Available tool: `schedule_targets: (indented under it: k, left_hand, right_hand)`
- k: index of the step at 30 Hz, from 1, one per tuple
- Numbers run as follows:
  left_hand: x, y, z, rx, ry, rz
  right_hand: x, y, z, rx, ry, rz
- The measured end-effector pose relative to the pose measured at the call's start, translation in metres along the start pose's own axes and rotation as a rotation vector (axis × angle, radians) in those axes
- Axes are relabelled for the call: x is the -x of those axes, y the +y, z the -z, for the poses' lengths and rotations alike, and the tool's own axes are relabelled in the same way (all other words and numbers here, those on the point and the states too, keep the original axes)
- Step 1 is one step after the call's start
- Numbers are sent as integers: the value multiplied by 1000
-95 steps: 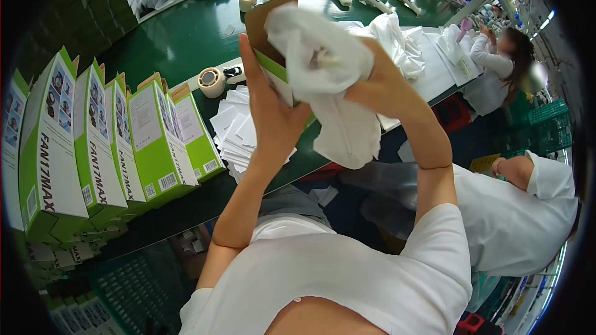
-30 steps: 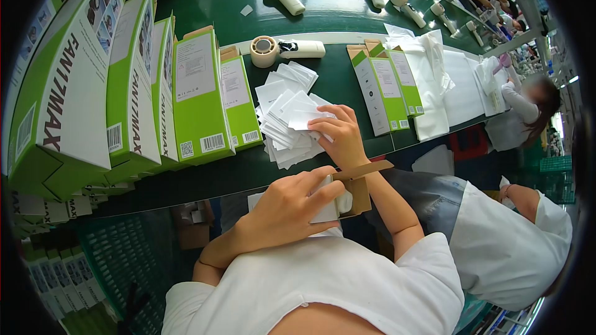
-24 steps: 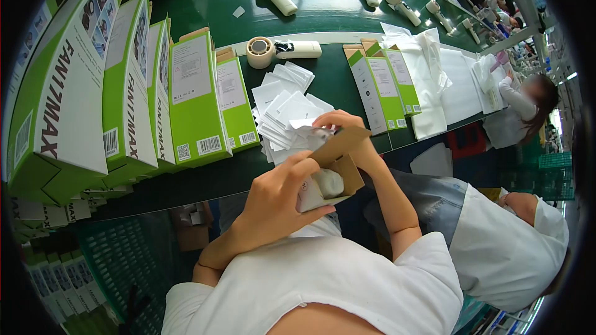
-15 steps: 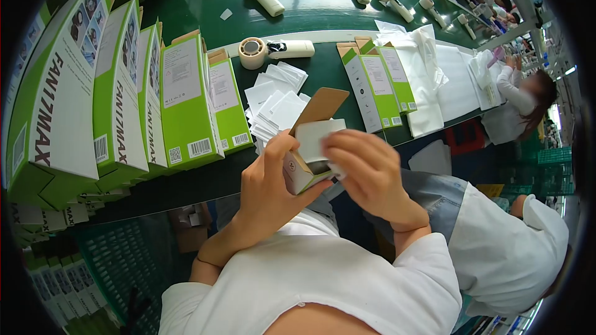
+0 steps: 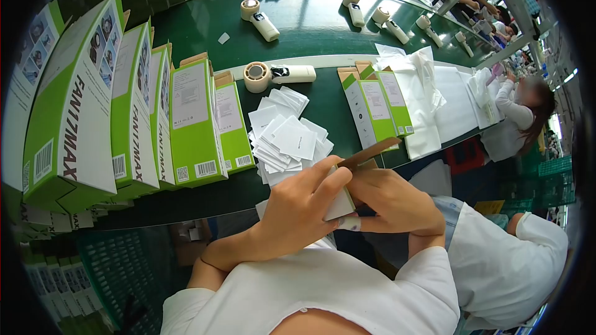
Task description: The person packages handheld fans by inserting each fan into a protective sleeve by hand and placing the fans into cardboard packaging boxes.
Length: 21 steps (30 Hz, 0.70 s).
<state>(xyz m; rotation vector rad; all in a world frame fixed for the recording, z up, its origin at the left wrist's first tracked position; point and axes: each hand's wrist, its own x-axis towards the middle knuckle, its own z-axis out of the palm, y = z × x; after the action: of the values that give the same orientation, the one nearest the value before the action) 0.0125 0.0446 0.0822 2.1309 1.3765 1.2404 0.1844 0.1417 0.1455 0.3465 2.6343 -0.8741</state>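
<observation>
A small white and green cardboard box [image 5: 341, 203] is held in front of my chest, its brown inner flap [image 5: 372, 152] standing up. My left hand [image 5: 301, 208] wraps round the box's left side. On the other side, my right hand [image 5: 397, 201] grips it, fingers behind the flap and a wrapped thumb low at the front edge. Between them the hands hide most of the box, and its contents cannot be seen. Just beyond lies a loose pile of white printed leaflets [image 5: 292, 138]. Behind the pile rests a white handheld fan [image 5: 292, 74].
Large green and white FAN17MAX boxes [image 5: 81, 111] stand in a row at left. Two open boxes [image 5: 374, 102] are at right, near white plastic bags [image 5: 419, 96]. More fans [image 5: 264, 25] lie on the green conveyor [image 5: 310, 9]. Co-workers [image 5: 506, 260] sit at right.
The box has turned and tipped, so its opening no longer faces me. My right hand has moved from the opening to grip the box's right side. The view has shifted slightly.
</observation>
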Motion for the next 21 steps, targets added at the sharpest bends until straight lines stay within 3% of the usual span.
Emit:
schedule_targets:
  k: [4, 7, 9, 12, 14, 15, 21]
  left_hand:
    - [-15, -5, 5, 217, 424, 73]
    - [-35, -11, 3, 344, 546, 12]
    - [-51, -16, -1, 474, 654, -40]
    - [-72, -42, -13, 593, 683, 41]
    - [-72, -60, -15, 186, 599, 27]
    - [-70, -67, -20, 177, 595, 20]
    - [-61, -92, -41, 5, 581, -83]
  right_hand:
    - [11, -1, -6, -147, 1243, 216]
    - [-28, 17, -22, -378, 1157, 169]
    - [-48, 48, -53, -960, 775, 194]
    - [-69, 68, -12, -783, 944, 90]
    - [-86, 92, 48, -850, 813, -102]
    - [-89, 109, 44, -848, 812, -88]
    - [-243, 219, 149, -139, 1258, -216]
